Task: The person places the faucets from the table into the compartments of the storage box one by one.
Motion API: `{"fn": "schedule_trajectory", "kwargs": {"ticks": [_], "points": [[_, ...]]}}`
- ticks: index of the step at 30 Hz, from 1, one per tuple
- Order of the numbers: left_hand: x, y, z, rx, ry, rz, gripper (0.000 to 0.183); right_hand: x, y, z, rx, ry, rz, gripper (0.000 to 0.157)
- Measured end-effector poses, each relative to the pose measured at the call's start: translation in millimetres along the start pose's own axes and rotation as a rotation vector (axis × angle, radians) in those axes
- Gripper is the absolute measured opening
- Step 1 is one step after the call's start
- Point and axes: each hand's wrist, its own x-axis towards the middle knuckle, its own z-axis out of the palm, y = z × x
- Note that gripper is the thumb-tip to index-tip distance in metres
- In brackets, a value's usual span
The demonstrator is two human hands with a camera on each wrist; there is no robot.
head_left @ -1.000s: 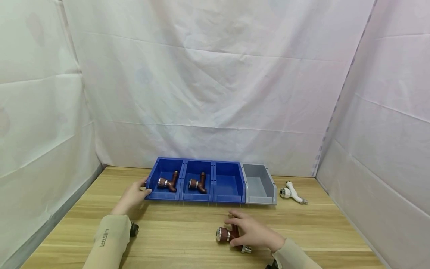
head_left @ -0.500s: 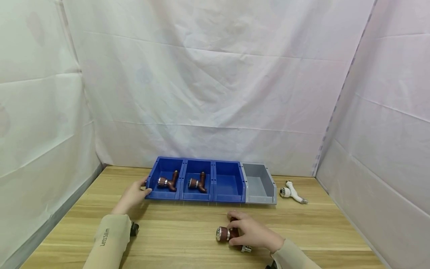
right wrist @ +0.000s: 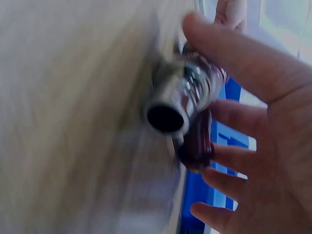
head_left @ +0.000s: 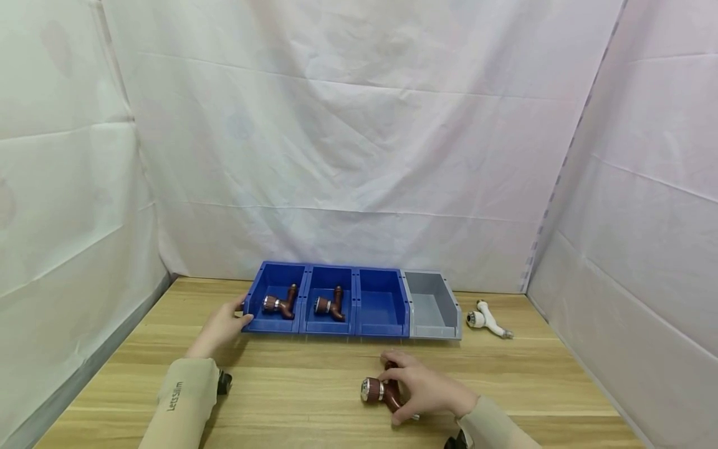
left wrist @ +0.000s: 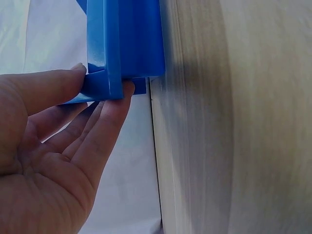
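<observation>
My left hand [head_left: 221,325] pinches the front left corner of the leftmost blue bin [left wrist: 112,48], thumb on one side of its edge and fingers on the other. My right hand [head_left: 429,386] is over a dark red tap [head_left: 391,396] on the table, fingers along its far side and thumb at its near end. The tap's ribbed knob with a chrome end points left. In the right wrist view, its metal pipe end [right wrist: 168,117] faces the camera between thumb and fingers. Similar dark red taps lie in the leftmost bin [head_left: 285,304] and the second bin [head_left: 332,305].
Four-sided bins stand joined in a row: beside the left ones are a third blue bin [head_left: 382,305] and a grey bin [head_left: 433,308], both with bare floors. A white tap [head_left: 489,320] lies right of them on the wooden table [head_left: 303,399]. White cloth [head_left: 359,137] hangs behind.
My right thumb has shifted from beside the tap's collar down toward its near metal end, and the fingers have settled around the tap. The left hand stays on the bin.
</observation>
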Motion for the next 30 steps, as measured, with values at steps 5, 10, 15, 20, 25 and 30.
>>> {"fn": "schedule_trajectory", "kwargs": {"ticks": [5, 10, 15, 20, 25, 30], "points": [[-1.1, 0.4, 0.4, -0.007, 0.001, -0.002, 0.056, -4.0, 2.0, -7.2, 0.038, -0.07, -0.007, 0.077], [-1.8, 0.6, 0.4, -0.014, -0.002, -0.011, 0.056, -5.3, 3.4, -9.8, 0.036, -0.098, -0.016, 0.081], [-0.4, 0.3, -0.1, -0.021, -0.007, -0.021, 0.057, -4.9, 5.1, -9.3, 0.014, -0.093, -0.035, 0.08], [0.8, 0.5, -0.7, -0.027, -0.003, -0.02, 0.057, -3.8, 5.7, -10.9, 0.007, -0.091, -0.033, 0.079], [0.7, 2.2, -1.5, -0.021, -0.003, -0.017, 0.057, -2.8, 7.2, -12.2, 0.011, -0.097, -0.051, 0.077], [0.4, 0.7, -0.4, -0.013, 0.003, -0.008, 0.056, -2.3, 8.6, -10.5, 0.015, -0.102, -0.053, 0.077]]}}
